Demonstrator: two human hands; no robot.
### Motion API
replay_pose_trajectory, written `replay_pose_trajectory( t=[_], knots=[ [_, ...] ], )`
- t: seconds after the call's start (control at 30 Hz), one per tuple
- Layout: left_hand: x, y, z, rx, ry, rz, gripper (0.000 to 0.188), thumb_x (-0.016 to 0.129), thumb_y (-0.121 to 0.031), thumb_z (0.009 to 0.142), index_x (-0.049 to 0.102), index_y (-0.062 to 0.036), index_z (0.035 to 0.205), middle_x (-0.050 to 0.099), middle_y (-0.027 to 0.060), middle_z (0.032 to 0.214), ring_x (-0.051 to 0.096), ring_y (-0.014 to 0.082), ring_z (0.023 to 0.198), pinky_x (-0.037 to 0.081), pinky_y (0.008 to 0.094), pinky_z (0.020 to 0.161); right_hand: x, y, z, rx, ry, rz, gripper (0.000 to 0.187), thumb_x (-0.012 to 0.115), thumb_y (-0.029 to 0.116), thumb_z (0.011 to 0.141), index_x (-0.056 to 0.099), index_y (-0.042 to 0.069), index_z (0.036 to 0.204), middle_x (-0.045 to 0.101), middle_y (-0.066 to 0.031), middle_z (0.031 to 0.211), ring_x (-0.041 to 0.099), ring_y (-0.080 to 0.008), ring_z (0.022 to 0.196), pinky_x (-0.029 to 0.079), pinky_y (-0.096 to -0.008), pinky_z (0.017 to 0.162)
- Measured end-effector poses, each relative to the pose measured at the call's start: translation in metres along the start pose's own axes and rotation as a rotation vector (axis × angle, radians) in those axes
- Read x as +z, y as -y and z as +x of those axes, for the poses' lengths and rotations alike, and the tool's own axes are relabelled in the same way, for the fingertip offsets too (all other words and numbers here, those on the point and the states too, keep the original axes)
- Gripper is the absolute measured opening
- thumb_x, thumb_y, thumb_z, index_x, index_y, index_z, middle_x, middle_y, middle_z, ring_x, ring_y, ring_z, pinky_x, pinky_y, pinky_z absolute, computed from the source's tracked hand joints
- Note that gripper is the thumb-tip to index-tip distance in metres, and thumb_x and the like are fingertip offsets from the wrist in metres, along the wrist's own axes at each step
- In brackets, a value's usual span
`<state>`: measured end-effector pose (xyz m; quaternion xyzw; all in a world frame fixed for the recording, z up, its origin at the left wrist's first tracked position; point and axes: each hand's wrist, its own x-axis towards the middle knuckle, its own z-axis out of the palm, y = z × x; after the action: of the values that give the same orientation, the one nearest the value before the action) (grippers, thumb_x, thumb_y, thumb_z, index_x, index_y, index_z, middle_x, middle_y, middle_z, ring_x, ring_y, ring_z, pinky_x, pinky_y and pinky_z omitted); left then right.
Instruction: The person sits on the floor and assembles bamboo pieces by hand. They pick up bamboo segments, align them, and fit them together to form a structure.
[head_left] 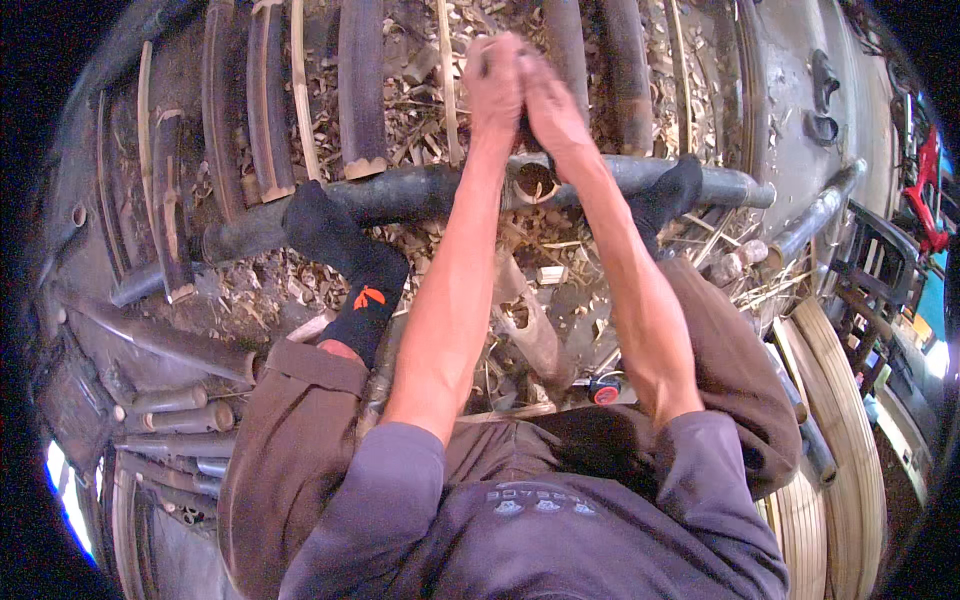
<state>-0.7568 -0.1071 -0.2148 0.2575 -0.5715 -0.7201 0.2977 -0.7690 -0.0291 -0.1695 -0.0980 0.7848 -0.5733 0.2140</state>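
My left hand (493, 88) is closed, its fingers curled, at the far middle of the view. Right beside it, my right hand (552, 108) angles in with its fingers pressed together, slightly blurred. Both arms are stretched away from me and the hands touch or nearly touch. What they grip is hidden beneath them. Below the wrists, between my forearms, shows the round hollow end of a bamboo piece (533, 181). It sits at a thick dark bamboo pole (415, 192) lying crosswise. My socked feet rest against that pole, one on each side.
Split and whole bamboo lengths (362, 85) lie side by side beyond the crosswise pole. Wood shavings (415, 100) litter the ground. A pale bamboo piece (530, 325) lies between my legs, near a red-and-black tape measure (603, 390). More poles (185, 418) are stacked at left; dark sandals (823, 100) lie far right.
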Motion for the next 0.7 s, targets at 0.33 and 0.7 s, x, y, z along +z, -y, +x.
replay_pose_trajectory(
  t=[0.33, 0.7],
  knots=[
    [0.091, 0.02, 0.01, -0.156, 1.154, 0.341, 0.038, 0.062, -0.035, 0.09, 0.066, -0.0074, 0.116, 0.064, 0.0093, 0.113, 0.057, 0.0222, 0.109, 0.045, 0.0349, 0.096, -0.011, -0.039, -0.014, 0.022, -0.734, 0.587, 0.057, 0.026, 0.049, 0.103, 0.044, 0.006, 0.135, 0.054, -0.0102, 0.121, 0.051, -0.0189, 0.112, 0.038, -0.0322, 0.1],
    [-0.067, -0.025, -0.077, -0.09, -0.587, 0.14, 0.034, 0.046, -0.029, 0.098, 0.057, 0.0014, 0.109, 0.056, 0.0132, 0.109, 0.055, 0.0221, 0.104, 0.045, 0.0355, 0.092, 0.026, -0.003, -0.03, -0.021, 0.759, -0.047, 0.048, 0.042, 0.039, 0.101, 0.052, 0.004, 0.133, 0.054, -0.0171, 0.135, 0.048, -0.0228, 0.126, 0.034, -0.0364, 0.11]
  ],
)
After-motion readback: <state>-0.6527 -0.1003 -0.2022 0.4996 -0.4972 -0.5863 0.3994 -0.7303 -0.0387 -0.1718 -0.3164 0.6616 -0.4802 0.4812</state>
